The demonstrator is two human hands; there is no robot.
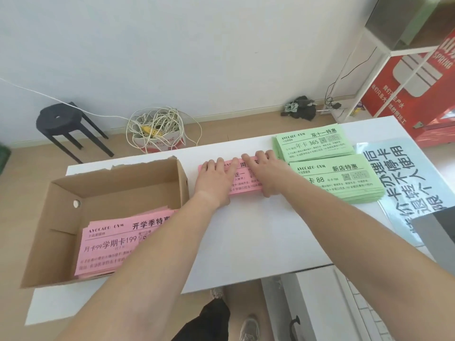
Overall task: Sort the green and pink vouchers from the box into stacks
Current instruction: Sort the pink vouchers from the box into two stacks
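Both hands cover most of the pink stack's [242, 179] print; an arm hides the corner of the box's pink vouchers [115, 242].

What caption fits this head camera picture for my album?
Both hands, left and right, press pink vouchers on the table beside green stacks.

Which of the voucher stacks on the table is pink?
The pink stack under both hands, the left hand and the right hand. The two stacks to its right are green. More pink vouchers lie in the box.
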